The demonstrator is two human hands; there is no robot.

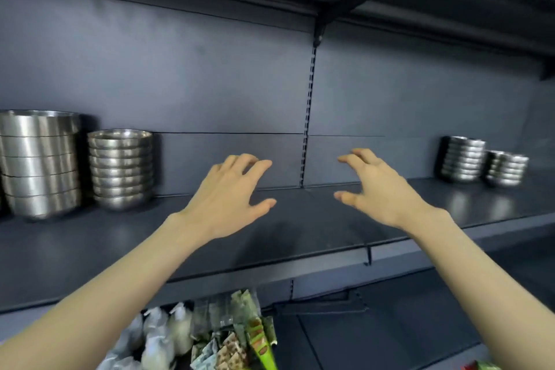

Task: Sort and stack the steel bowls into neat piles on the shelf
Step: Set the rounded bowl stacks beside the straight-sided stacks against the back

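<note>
Hovering above the shelf (90, 249) middle, your left hand (231, 198) and right hand (381, 189) each show a spread, empty grip; bowl stacks (121, 170) stand at its left end, smaller stacks (462, 159) at its right end.

— Any lettering to read here?
— None that I can make out. The packets (240, 336) on the lower shelf (390, 339) carry green and brown print, perhaps with words in it, but it is too blurred to read.
— And the steel bowls (120, 168)?
— Only shine and reflections; no legible stamp, label or number on them.
</note>
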